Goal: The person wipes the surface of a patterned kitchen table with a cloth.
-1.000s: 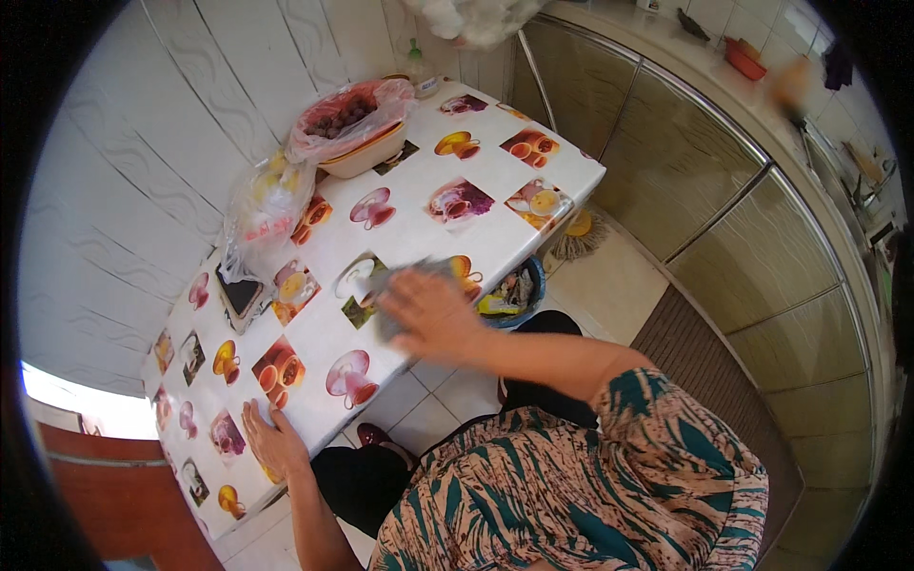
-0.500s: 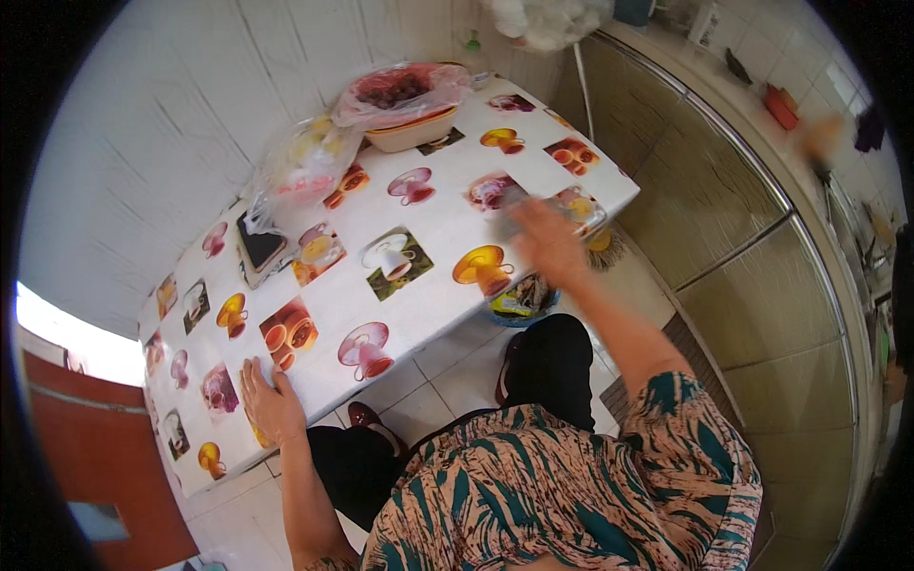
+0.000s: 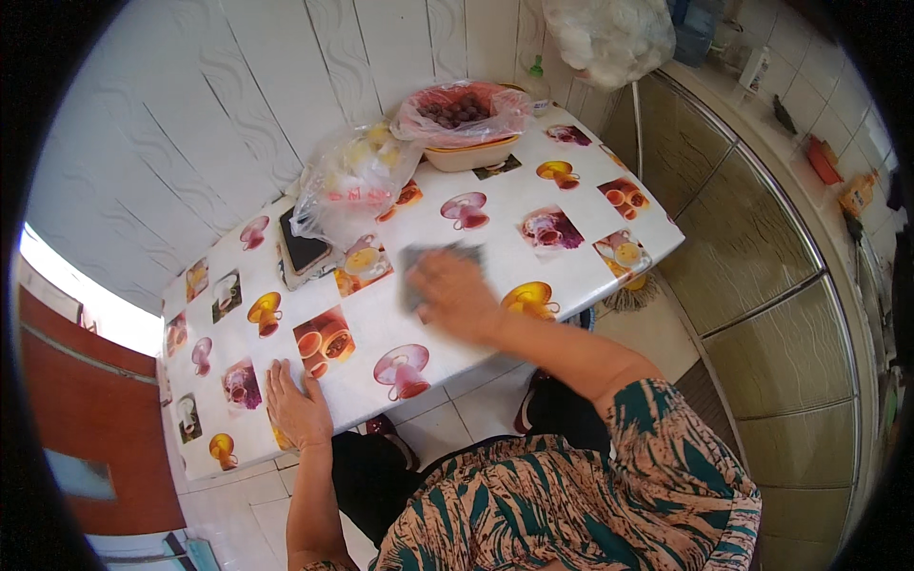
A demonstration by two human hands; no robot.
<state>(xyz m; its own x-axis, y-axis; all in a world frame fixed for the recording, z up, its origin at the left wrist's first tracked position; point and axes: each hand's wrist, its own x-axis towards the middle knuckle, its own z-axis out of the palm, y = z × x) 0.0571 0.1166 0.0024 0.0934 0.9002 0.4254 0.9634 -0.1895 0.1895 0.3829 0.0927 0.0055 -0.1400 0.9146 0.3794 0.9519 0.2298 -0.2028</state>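
My right hand (image 3: 446, 288) lies over a grey cloth (image 3: 468, 253) near the middle of the table. The hand is blurred by motion, and part of the cloth is hidden beneath it. At the near left edge, my left hand (image 3: 299, 409) rests flat with its fingers stretched out and nothing in it. Both are on a table (image 3: 504, 211) covered in white cloth printed with cups and saucers.
Along the wall are a black-screened device (image 3: 305, 243), a clear plastic bag (image 3: 343, 195) and a cream basin (image 3: 472, 155) with a pink bag of dark round fruit (image 3: 455, 111). A green-capped bottle (image 3: 537, 88) stands behind. Right of the table are cabinets (image 3: 771, 285).
My right hand has swept left with the grey cloth, from the table's right end to its middle. The whole view has shifted slightly. My left hand stays in place on the table.
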